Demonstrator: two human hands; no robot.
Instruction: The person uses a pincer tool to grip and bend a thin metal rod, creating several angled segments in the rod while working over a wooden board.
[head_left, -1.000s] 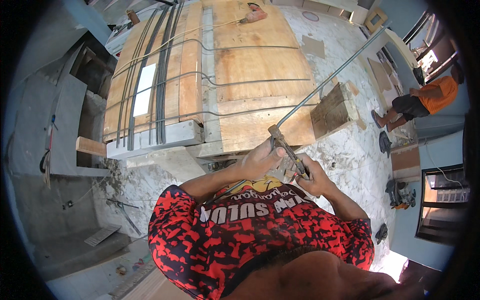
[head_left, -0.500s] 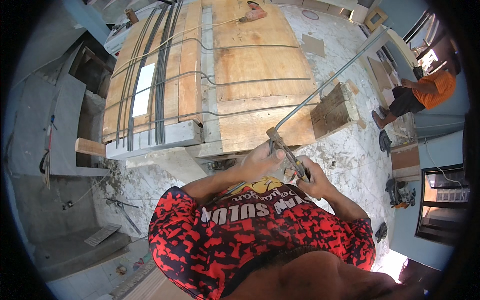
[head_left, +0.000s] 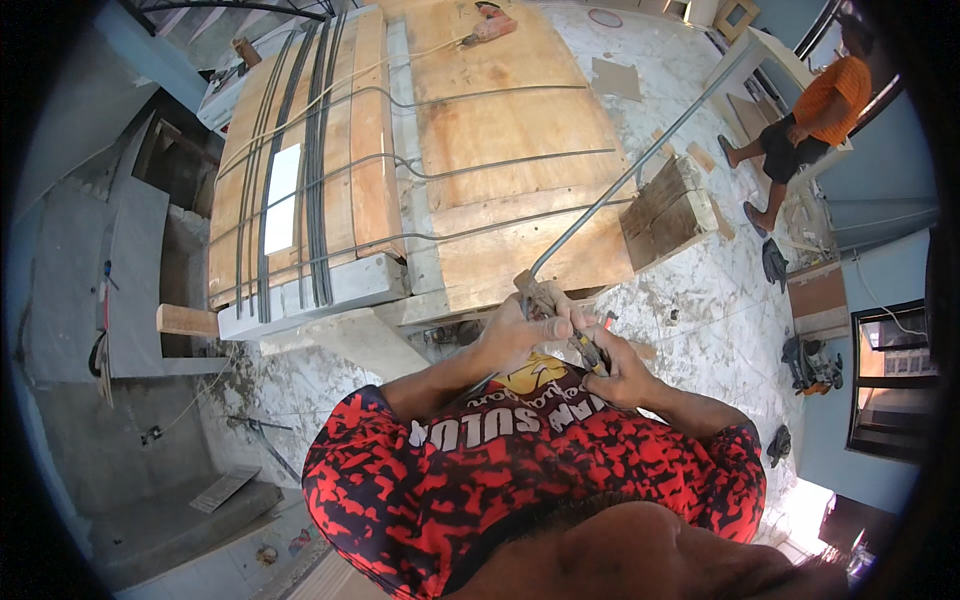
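A long grey metal rod point(head_left: 625, 190) slants from the upper right down to my hands, where it meets the blunt brownish head of a plier-like hand tool point(head_left: 590, 352). My right hand point(head_left: 622, 372) is wrapped round the tool's handles, which show some yellow. My left hand point(head_left: 515, 335) is closed by the tool's head, gripping the rod; a thin end of the rod emerges below it against my shirt. Fingers partly hide the contact between tool and rod.
Ahead stands a plywood worktop point(head_left: 500, 120) with several bent rods, a bundle of straight bars point(head_left: 318, 160) and a red drill point(head_left: 490, 25). A wooden block point(head_left: 672, 215) juts out at its right. Another person point(head_left: 815, 120) in orange is at the far right.
My hands, the tool and the rod's near end have shifted slightly left, and my right-hand fingers are closer to the left. The other person has changed from a bent posture to standing.
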